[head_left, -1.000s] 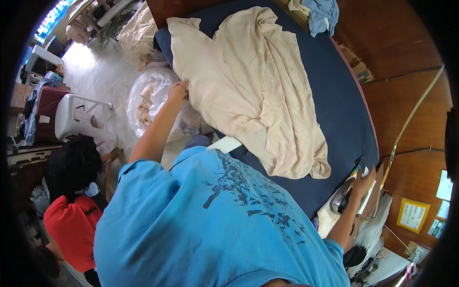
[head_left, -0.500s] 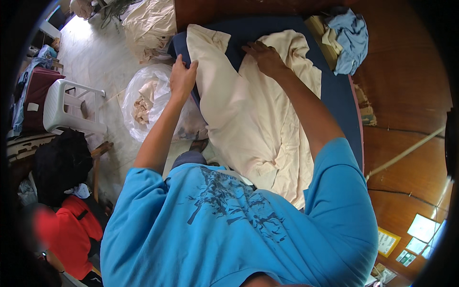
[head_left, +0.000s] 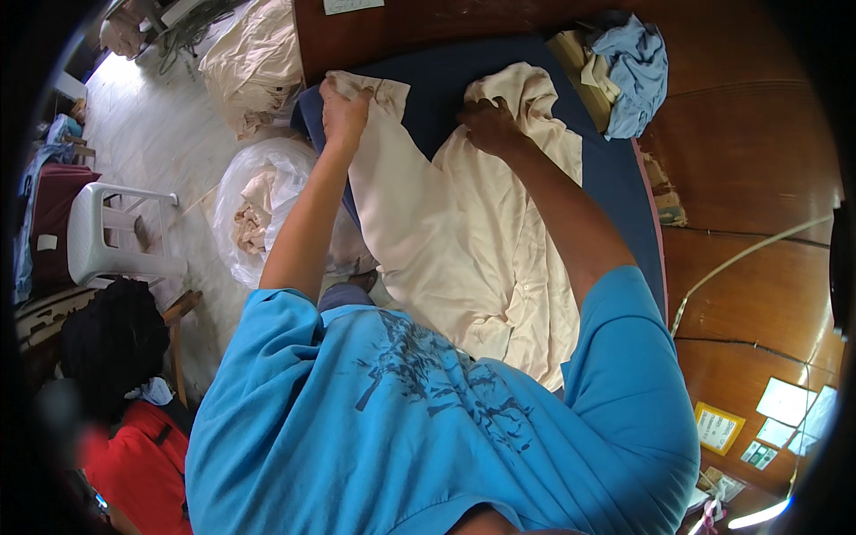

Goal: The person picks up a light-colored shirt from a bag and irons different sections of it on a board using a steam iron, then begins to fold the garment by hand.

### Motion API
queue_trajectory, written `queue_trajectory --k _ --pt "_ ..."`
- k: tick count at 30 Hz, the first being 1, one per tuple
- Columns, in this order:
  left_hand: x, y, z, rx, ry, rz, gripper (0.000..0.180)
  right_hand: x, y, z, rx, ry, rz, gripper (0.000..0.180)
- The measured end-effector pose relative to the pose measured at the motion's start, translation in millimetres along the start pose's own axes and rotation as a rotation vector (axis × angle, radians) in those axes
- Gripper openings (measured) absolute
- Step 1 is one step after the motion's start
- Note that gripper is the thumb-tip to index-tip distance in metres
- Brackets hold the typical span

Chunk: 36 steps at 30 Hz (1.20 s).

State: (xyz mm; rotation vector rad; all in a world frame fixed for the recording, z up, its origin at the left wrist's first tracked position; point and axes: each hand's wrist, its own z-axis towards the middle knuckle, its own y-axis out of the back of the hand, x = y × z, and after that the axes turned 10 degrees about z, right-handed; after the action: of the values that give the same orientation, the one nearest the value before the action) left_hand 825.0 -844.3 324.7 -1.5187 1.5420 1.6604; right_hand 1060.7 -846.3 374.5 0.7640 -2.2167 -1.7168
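A cream button-up shirt is spread over a dark blue padded table, its lower part hanging toward my body. One long panel, which looks like a sleeve, reaches to the far left and ends in a squared edge. My left hand grips this end, the thumb on top and the fingers partly hidden by cloth. To the right, my right hand has its fingers curled onto the inner edge of the shirt's bunched far right part. Blue table cover shows between the two far parts of the shirt.
A clear plastic bag with cream cloth sits on the floor at left, near a white plastic stool. Another cream cloth bundle stands farther back. Blue cloth lies at the table's right corner. A person in red is at lower left.
My left hand has gone from beside the shirt's left edge to a grip on its far end, which is now folded over slightly. My right hand's fingers have curled in from a flatter pose.
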Motion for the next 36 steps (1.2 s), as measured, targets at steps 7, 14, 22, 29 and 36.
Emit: queue_trajectory --k 7,14,22,29,36 --pt "-31.0 -12.3 -36.1 -0.014 -0.372 -0.255 0.043 24.2 13.3 0.5 -0.225 -0.292 1.402 0.043" --pt "-36.8 12.3 -123.9 0.163 -1.202 0.082 0.052 56.1 31.4 -65.0 -0.419 -0.152 2.325 0.041" --pt "-67.3 31.8 -118.3 0.58 -0.607 -0.312 0.05 56.3 60.8 -134.1 -0.36 -0.102 2.453 0.034" --pt "-59.2 56.8 -183.3 0.898 -0.224 -0.311 0.015 87.7 55.2 -201.2 -0.225 0.11 1.793 0.038" --pt "-12.5 74.2 -244.2 0.651 -0.49 0.074 0.01 163.3 -4.3 -243.9 -0.368 -0.281 1.731 0.028"
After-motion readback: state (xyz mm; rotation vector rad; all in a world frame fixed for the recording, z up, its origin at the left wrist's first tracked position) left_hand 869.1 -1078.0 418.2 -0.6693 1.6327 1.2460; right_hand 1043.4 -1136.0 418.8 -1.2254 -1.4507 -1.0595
